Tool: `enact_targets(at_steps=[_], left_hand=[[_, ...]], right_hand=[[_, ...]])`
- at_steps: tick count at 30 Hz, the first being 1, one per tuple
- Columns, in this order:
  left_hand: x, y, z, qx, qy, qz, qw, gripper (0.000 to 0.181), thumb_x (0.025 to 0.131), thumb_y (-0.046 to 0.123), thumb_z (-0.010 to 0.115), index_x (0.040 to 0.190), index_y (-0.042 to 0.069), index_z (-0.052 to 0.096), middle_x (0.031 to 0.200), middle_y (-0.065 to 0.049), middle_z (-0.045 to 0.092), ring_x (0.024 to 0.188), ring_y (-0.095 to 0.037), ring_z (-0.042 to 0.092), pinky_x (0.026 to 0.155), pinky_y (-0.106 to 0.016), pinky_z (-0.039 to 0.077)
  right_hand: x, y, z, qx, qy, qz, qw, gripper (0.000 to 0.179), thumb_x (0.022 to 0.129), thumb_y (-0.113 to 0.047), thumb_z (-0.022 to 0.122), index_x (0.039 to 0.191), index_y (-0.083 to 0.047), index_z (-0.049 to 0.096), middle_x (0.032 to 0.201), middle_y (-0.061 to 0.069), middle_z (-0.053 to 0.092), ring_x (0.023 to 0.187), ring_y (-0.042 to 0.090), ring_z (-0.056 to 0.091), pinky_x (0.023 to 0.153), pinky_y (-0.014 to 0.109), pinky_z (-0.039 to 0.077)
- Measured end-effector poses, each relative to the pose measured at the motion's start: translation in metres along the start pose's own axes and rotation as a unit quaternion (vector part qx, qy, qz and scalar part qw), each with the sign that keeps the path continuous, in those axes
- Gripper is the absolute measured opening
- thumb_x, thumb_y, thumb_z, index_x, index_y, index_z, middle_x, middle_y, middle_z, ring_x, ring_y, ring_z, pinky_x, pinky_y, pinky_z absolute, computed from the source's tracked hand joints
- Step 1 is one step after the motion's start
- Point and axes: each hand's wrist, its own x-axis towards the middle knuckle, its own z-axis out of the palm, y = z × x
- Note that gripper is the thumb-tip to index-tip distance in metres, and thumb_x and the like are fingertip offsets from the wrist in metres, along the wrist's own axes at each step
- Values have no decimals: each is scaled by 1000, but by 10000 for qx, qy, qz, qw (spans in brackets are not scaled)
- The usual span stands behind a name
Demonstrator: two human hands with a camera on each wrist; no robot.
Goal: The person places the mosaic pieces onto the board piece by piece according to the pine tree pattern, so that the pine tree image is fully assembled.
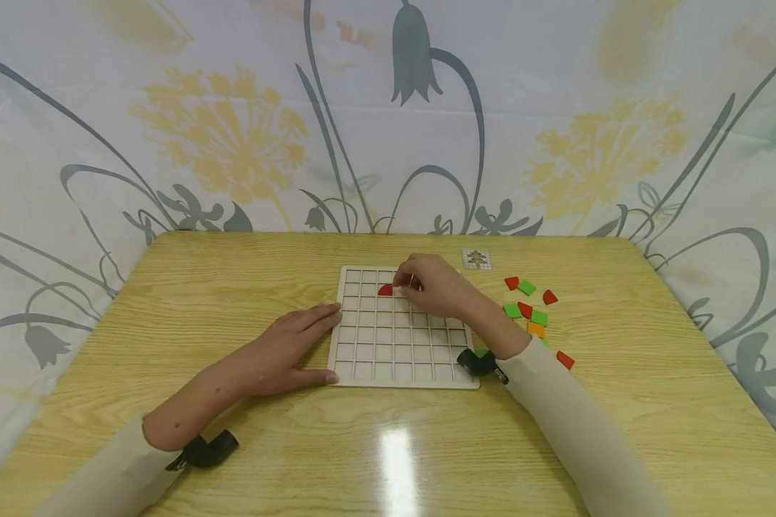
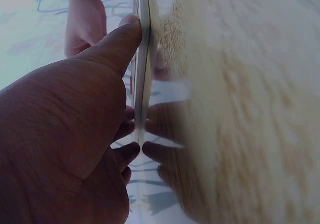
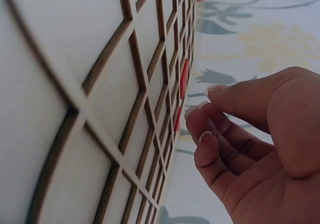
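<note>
A pale square board (image 1: 366, 335) with a raised grid lies on the table. My left hand (image 1: 291, 350) rests at the board's left edge, fingertips and thumb touching its side; the left wrist view shows the thumb (image 2: 117, 47) along that edge. One red quarter-round tile (image 1: 385, 290) sits in a cell of an upper row. My right hand (image 1: 435, 286) is just right of it, fingers bent over the board. In the right wrist view, two red tiles (image 3: 184, 78) show in the grid close to the fingertips, with nothing visible between thumb and fingers.
Right of the board lie loose tiles: red quarter-rounds (image 1: 550, 296), green squares (image 1: 527, 287) and an orange square (image 1: 535, 329). A small pattern card (image 1: 476, 258) is behind the board's right corner. A flowered curtain (image 1: 375, 129) hangs behind the wooden table (image 1: 246, 258).
</note>
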Motion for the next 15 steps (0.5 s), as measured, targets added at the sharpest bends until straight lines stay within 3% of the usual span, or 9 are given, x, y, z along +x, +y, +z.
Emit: enact_targets(at_steps=[9,15], left_hand=[[0,0,-1,4,-45,-34,10000,92,99,54,72,166,5,33,174,-11,28,157,-39,31,123,-64,29],[0,-1,0,35,-50,-31,10000,93,99,54,73,166,4,33,174,-11,28,158,-38,31,124,-64,29]], right_hand=[[-29,3,-20,151,77,332,9993,15,103,-4,66,112,-4,78,105,5,72,91,20,68,82,40,58],[-44,13,-29,-58,201,414,9989,13,102,-3,68,110,-3,78,102,6,72,89,22,67,81,40,58]])
